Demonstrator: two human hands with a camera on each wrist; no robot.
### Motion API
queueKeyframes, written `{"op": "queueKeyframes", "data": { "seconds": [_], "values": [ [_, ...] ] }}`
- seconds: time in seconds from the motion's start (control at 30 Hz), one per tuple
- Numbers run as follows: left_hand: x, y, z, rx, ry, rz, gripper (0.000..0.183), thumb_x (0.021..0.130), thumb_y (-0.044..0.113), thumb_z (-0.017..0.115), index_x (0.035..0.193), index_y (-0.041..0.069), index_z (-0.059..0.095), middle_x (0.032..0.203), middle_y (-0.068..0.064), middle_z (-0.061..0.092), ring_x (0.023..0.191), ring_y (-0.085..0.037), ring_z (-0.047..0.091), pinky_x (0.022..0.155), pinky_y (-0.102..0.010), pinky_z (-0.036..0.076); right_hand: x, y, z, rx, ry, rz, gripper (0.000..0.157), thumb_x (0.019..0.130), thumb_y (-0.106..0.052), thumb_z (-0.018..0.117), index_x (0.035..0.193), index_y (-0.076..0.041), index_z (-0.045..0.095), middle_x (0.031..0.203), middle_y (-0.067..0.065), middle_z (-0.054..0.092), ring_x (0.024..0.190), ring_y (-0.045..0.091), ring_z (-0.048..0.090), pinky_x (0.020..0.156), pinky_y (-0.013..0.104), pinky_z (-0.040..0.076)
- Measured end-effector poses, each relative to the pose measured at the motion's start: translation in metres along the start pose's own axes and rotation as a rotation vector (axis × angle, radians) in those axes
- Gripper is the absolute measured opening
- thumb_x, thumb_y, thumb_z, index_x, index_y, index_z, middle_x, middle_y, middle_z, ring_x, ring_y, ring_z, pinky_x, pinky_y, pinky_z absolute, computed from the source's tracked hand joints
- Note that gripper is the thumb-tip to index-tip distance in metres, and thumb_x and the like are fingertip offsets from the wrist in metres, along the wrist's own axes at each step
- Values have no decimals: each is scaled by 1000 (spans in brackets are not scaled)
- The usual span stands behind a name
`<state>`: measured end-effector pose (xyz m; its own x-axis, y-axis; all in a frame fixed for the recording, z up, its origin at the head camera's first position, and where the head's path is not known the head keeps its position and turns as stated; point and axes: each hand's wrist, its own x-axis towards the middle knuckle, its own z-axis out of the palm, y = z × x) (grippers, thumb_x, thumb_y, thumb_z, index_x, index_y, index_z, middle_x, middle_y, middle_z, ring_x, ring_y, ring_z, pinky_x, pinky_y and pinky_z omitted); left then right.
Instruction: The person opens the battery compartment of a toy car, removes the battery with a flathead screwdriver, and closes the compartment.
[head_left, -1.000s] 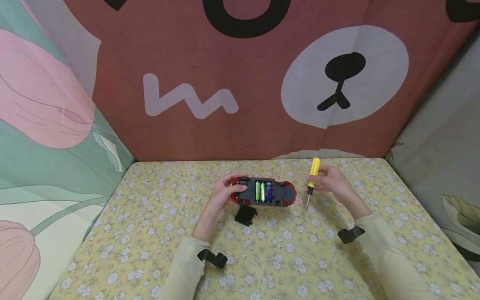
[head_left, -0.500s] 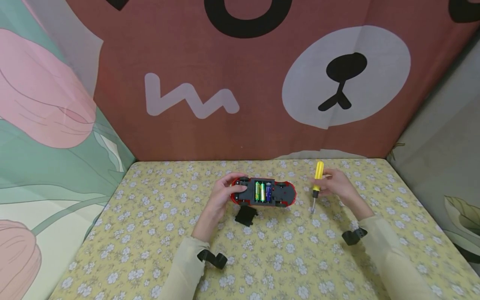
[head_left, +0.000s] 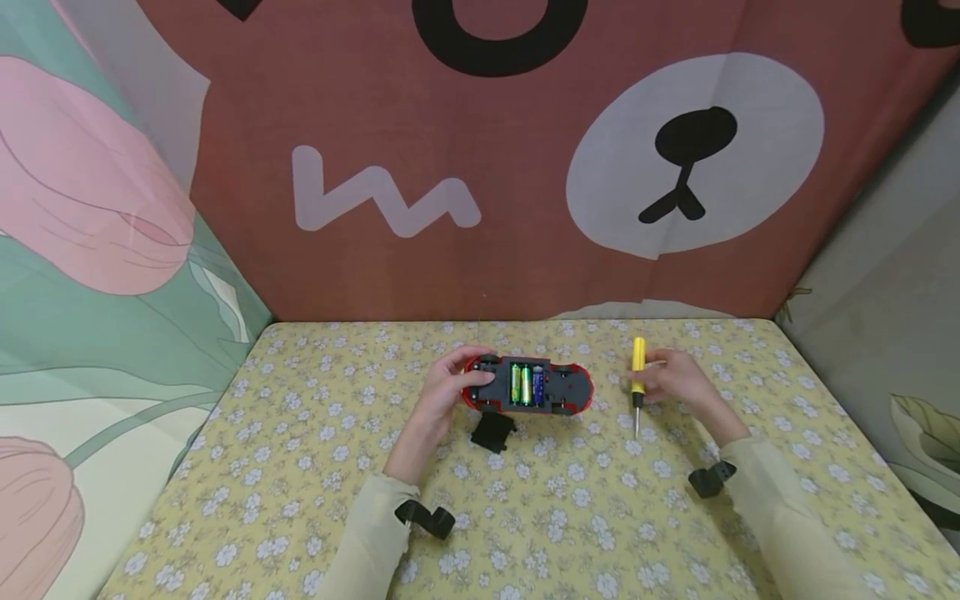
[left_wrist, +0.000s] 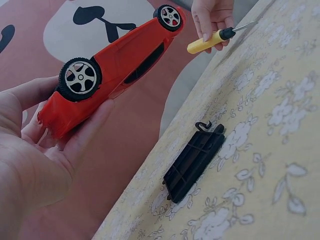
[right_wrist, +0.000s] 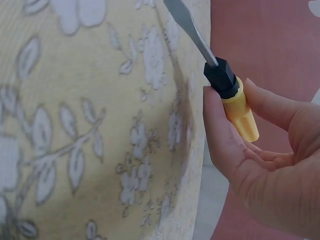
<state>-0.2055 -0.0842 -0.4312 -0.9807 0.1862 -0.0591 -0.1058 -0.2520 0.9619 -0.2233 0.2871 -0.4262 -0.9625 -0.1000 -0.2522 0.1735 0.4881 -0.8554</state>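
Note:
My left hand (head_left: 437, 393) grips one end of a red toy car (head_left: 566, 386), turned wheels up. In its black underside an uncovered battery compartment shows green batteries (head_left: 521, 385) and a blue one (head_left: 537, 386). Seen from the left wrist, the car's red side (left_wrist: 127, 57) and silver-spoked wheels face the camera. My right hand (head_left: 675, 379) pinches a yellow-handled screwdriver (head_left: 638, 367) between thumb and fingers, its metal shaft pointing down toward the table. Below the car lies a black battery cover (left_wrist: 194, 162) with its ribbed side showing and a small hooked tab at one end.
A yellow cloth with white flowers (head_left: 300, 500) covers the table. Behind its back edge hangs a reddish-brown fabric backdrop (head_left: 375, 283) with a bear face. Patterned drapes (head_left: 97, 333) close off the left side, with a grey one (head_left: 892, 275) at right.
The right hand has moved slightly right and toward the front, and the screwdriver has swung from a slant to nearly upright. The left hand, car and cover stay where they were.

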Motion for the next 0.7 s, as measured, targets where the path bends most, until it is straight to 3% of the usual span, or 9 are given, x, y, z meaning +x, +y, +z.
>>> {"op": "queueKeyframes", "data": {
  "seconds": [0.17, 0.33, 0.53, 0.7],
  "values": [
    [0, -1, 0, -4, 5, 4, 34, 87, -2, 75, 120, 3, 73, 122, -8, 64, 103, -23, 66, 75, -30, 60, 1, 5, 1, 6, 0, 11, 61, 100, -9, 68, 143, 23, 38, 115, 34, 60, 82, 20, 73, 74, 38, 62],
    [-1, 0, 1, 5, 3, 6, 39, 87, -2, 74, 126, -2, 69, 122, -8, 64, 105, -23, 65, 77, -30, 60, 5, 10, 3, 8, -6, 26, 59, 99, -9, 69, 141, 22, 42, 112, 25, 58, 81, 18, 71, 72, 37, 62],
    [0, -1, 1, 3, 2, 3, 43, 87, -2, 74, 129, -5, 66, 123, -8, 63, 105, -23, 64, 77, -29, 59, 7, 13, 3, -39, 0, 56, 65, 99, -12, 70, 143, 24, 38, 126, 38, 55, 86, 24, 73, 78, 41, 62],
    [0, -1, 2, -1, 6, 3, 36, 87, -2, 74, 123, 1, 71, 122, -9, 64, 105, -23, 65, 77, -30, 60, 8, 13, 4, -85, 52, 37, 59, 97, -13, 72, 138, 22, 48, 123, 36, 61, 80, 23, 74, 75, 40, 61]
  ]
}}
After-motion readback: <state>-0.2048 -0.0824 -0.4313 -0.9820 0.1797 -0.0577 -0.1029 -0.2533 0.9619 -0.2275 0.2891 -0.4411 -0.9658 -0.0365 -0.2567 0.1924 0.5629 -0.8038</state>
